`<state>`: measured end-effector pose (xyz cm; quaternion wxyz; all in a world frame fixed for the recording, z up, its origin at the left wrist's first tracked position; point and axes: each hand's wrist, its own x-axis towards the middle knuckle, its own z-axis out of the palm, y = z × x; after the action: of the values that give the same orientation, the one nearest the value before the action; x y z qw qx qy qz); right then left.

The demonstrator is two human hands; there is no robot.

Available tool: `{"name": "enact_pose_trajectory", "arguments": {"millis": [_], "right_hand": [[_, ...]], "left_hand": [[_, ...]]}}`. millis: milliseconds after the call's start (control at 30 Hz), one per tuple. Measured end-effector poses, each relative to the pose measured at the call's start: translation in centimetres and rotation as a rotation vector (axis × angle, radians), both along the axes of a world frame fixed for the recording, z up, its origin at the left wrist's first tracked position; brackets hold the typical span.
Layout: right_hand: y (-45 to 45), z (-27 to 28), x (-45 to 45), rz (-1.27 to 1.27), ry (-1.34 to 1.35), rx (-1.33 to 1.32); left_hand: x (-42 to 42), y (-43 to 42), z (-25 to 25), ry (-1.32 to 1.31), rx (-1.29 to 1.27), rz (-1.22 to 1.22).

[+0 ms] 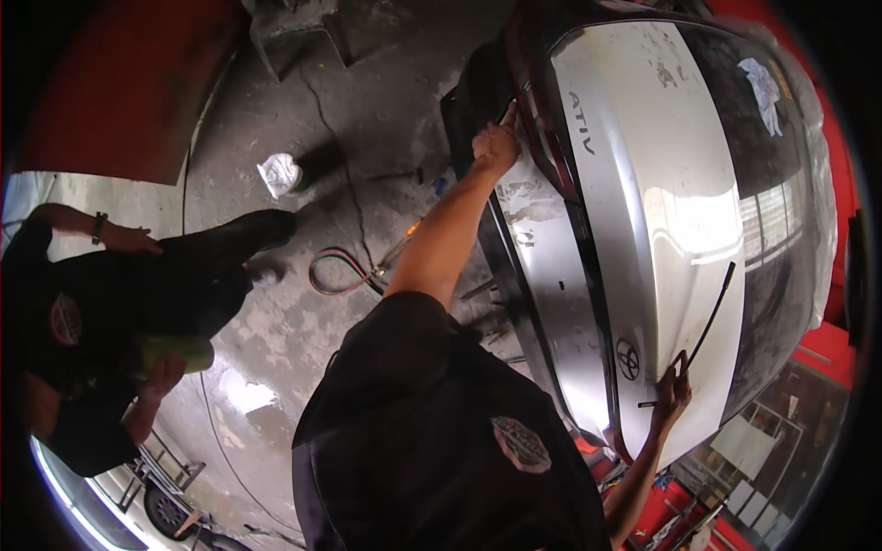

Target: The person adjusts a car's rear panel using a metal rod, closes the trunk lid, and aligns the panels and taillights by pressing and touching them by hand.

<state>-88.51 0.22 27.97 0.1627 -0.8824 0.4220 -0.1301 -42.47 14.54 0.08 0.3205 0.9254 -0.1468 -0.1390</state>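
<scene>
At lower right, we see the right hand curled around one dark rod, over one silver car; at upper centre, the left hand extends a finger by its rear, any hold unclear. We count one greenish cylinder, contents hidden, in a co-worker's hand at lower left.

Crumpled silvery-white bundle lies on stained grey concrete floor. Looped red-and-green hose lies on same floor. At left side, person in black shirt; at upper left, large red panel.
</scene>
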Motion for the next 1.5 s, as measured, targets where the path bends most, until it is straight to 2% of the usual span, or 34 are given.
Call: {"name": "enact_pose_trajectory", "arguments": {"millis": [233, 333, 633, 800, 900, 1067, 1200, 1333, 1500], "right_hand": [[-0.5, 0.1, -0.8, 0.011, 0.054, 0.018], [-1.0, -0.3, -0.9, 0.017, 0.036, 0.016], [-1.0, -0.1, -0.9, -0.018, 0.024, 0.057], [-1.3, -0.4, -1.1, -0.025, -0.001, 0.063], [-0.7, 0.0, -0.4, -0.018, 0.009, 0.018], [-2.9, -1.4, -2.2, 0.173, 0.054, -0.212], [-0.7, -0.4, -0.8, 0.038, 0.017, -0.047], [-2.2, -1.4, -2.4, 0.144, 0.064, -0.197], [-1.3, -0.7, -1.6, 0.171, 0.058, -0.174]], "left_hand": [[1.9, 0.5, -0.5, -0.021, 0.156, -0.101], [1.7, 1.1, -0.8, -0.105, 0.1, -0.139], [2.9, 0.2, -0.2, -0.078, 0.131, -0.156], [0.4, -0.4, 0.6, -0.002, 0.175, -0.148], [0.4, -0.2, 0.6, 0.009, 0.202, -0.157], [2.1, -0.8, -1.2, -0.029, 0.185, -0.159], [2.0, -1.1, -1.2, 0.048, 0.261, -0.178], [2.2, -0.6, -0.6, -0.01, 0.212, -0.192], [1.5, -0.2, 0.9, -0.045, 0.265, -0.183]]}}
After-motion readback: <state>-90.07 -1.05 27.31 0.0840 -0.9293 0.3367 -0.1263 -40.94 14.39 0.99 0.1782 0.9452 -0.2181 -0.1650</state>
